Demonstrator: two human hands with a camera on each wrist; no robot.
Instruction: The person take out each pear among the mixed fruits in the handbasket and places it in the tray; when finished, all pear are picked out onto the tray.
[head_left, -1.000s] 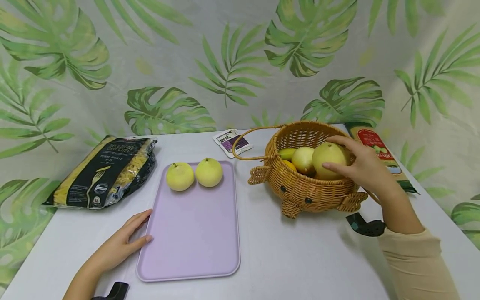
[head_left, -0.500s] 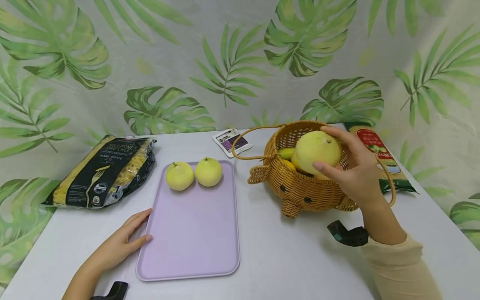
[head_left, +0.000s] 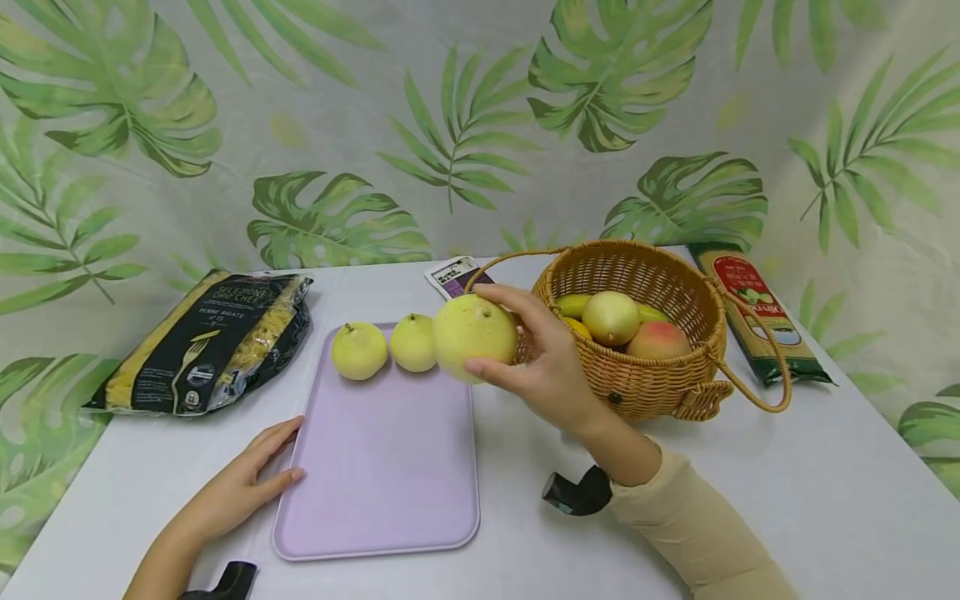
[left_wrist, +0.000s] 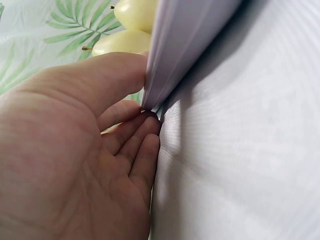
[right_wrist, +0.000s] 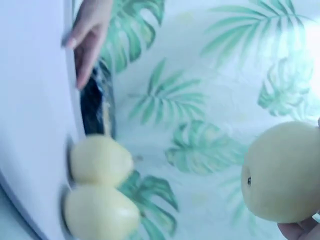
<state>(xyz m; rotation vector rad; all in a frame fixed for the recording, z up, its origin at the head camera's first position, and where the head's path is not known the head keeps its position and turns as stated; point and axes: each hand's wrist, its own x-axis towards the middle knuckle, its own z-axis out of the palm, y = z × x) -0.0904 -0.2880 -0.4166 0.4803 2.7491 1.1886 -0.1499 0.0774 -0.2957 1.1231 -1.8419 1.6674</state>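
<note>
In the head view my right hand holds a round pale yellow-green pear between thumb and fingers, over the right edge of the lilac tray. The right wrist view also shows this pear, at its right side. Two similar stemmed pears, a left one and a right one, sit at the tray's far end; the held pear overlaps the right one in the head view. My left hand rests at the tray's left edge, and its thumb touches the rim in the left wrist view.
Right of the tray stands a wicker basket with a peach, a pale round fruit and other yellow produce. A green packet lies beyond it. A pasta bag lies left, a small white-and-purple packet behind the tray.
My right hand has lifted the pear out of the basket and carried it left to the tray's edge, uncovering the peach. The left hand and tray have stayed put.
</note>
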